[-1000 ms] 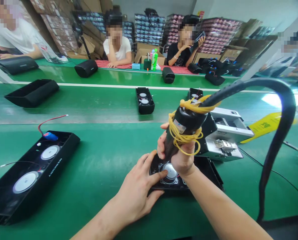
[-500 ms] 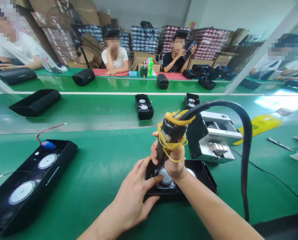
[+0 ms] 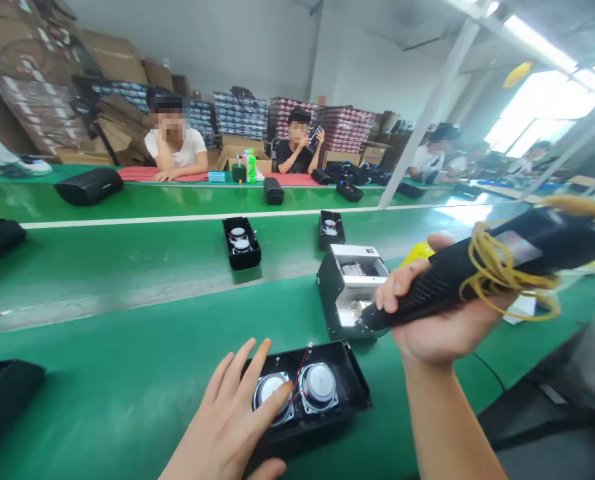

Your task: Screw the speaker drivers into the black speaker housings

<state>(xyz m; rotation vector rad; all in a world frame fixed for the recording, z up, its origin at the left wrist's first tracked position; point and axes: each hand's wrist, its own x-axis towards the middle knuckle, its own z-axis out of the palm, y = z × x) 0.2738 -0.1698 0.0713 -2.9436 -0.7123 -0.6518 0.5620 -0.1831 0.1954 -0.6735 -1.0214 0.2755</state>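
My right hand (image 3: 442, 320) is wrapped round a black electric screwdriver (image 3: 427, 287) with yellow cord wound about its body. The tool is tilted, its tip at the front of a white and black screw feeder (image 3: 360, 287); whether tip and feeder touch I cannot tell. My left hand (image 3: 242, 407) lies with spread fingers over the left end of an open black speaker housing (image 3: 347, 373). Two round speaker drivers (image 3: 320, 385) with silver frames sit in the housing, and thin red wires run between them. My fingers partly cover the left driver.
Two more open housings with drivers, one a black box (image 3: 242, 243), stand across the green bench (image 3: 127, 373). Another black housing (image 3: 7, 400) is at the left edge. Across the bench sit a person in a white shirt (image 3: 177, 150) and one in black (image 3: 297, 153). A metal post (image 3: 427, 113) rises at right.
My right hand has lifted the screwdriver off the housing and swung it right to the screw feeder. My left hand has stayed at the housing. The view has turned right.
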